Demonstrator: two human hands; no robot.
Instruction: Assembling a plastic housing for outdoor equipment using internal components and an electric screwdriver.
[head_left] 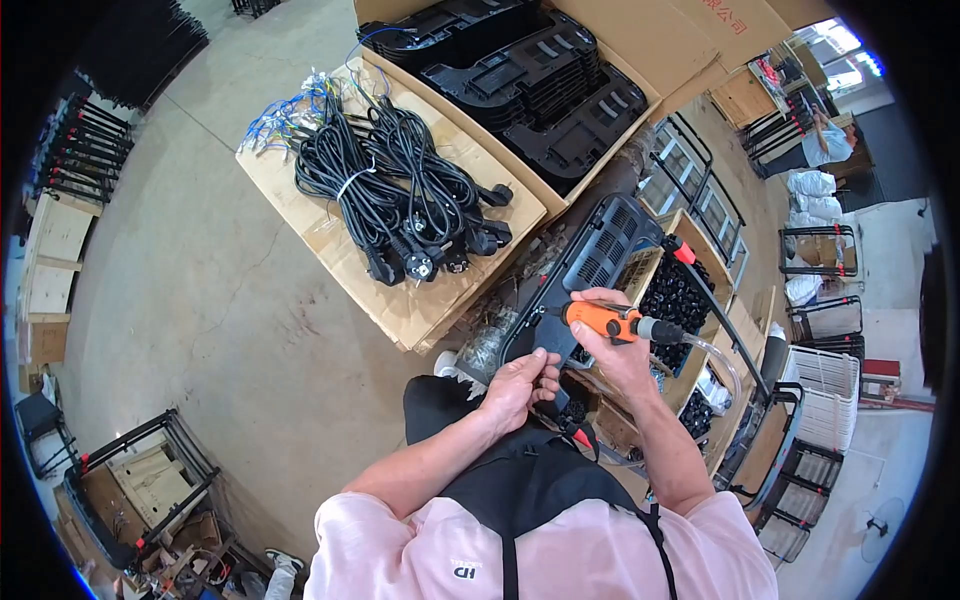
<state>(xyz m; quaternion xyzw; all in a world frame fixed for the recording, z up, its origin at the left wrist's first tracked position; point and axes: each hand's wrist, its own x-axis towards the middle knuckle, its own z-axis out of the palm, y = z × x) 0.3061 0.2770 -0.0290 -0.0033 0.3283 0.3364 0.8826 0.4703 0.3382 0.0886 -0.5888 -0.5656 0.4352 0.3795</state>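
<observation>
Two hands meet just above your lap: your right hand [612,345] is wrapped around an orange power screwdriver [600,321], its tip set against a black vented plastic panel [590,262]. Your left hand [518,385] pinches the panel's near end, fingers closed on it. Beyond your left hand, bundled black power cords [400,190] lie on flattened cardboard [330,250]. Past your right hand, a cardboard box [640,60] holds stacked black panels [540,85].

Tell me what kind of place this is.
Likely a factory assembly floor. Bundled power cords lie on cardboard, stacked black plastic panels fill a carton, and the right hand holds an orange power screwdriver over a black panel.
</observation>
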